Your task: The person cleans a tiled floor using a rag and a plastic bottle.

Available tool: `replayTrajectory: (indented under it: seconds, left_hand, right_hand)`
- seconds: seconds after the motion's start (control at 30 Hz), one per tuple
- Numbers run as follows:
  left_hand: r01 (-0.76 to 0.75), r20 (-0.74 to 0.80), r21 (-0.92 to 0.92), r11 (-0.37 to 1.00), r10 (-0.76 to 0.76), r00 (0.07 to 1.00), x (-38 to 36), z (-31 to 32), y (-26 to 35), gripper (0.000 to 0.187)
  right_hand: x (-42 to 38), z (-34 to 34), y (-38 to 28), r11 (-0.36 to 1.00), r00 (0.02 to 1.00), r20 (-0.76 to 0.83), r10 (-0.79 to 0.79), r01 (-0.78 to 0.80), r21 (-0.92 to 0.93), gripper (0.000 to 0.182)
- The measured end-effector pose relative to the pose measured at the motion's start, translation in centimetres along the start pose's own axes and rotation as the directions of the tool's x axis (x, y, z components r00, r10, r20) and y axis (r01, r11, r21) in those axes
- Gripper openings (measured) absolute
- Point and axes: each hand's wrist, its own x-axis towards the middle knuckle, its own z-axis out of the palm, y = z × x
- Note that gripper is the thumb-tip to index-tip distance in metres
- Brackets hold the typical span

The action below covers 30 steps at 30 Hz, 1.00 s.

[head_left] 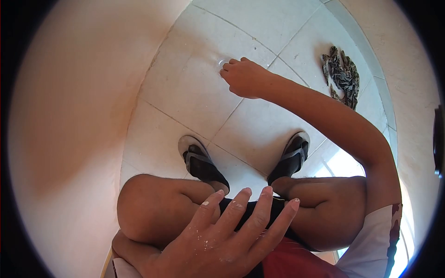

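Note:
My right hand (246,78) reaches down to the tiled floor (185,83), its fingers curled around a small clear object (224,62) that looks like a lid or cup and is mostly hidden. White specks dot the back and fingertips of my left hand (232,231), which hangs above my lap with its fingers spread and nothing in it. Between my knees and the right hand, my two feet in dark socks and grey sandals (199,160) rest on the tiles.
A crumpled dark patterned cloth (342,76) lies on the floor at the upper right. A pale wall (79,102) rises along the left side, and another wall (398,69) curves along the right. A dark object (438,141) shows at the far right edge.

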Motion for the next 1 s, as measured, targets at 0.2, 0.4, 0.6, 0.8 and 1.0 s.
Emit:
replayTrajectory:
  seconds: [0.2,0.4,0.6,0.8,1.0]
  left_hand:
    - [0.061,0.377,-0.104,0.993,-0.017,0.926,2.1,-3.9,-0.1,0.055]
    - [0.056,0.341,-0.064,0.996,-0.031,0.940,1.2,-3.3,-0.1,0.055]
    - [-0.046,0.193,-0.117,0.992,0.068,0.979,0.4,-2.7,-1.1,0.046]
    - [-0.047,0.177,-0.199,0.979,0.083,0.981,0.4,-2.6,-0.7,0.046]
    - [0.012,-0.130,-0.029,1.000,-0.016,0.991,-0.6,0.4,1.2,0.066]
  right_hand:
    - [1.1,0.8,0.0,0.995,1.000,-0.019,-0.010,0.008,-0.097,0.012]
    - [1.1,-0.6,0.0,0.994,0.999,0.052,-0.007,0.013,-0.112,0.013]
    - [-1.9,-2.9,0.9,0.908,0.938,-0.319,0.138,0.009,0.420,0.027]
    - [-4.0,-5.2,5.5,0.603,0.884,-0.034,0.466,-0.289,0.744,0.060]
    - [-4.9,-3.4,6.8,0.682,0.830,0.284,0.481,-0.557,0.474,0.090]
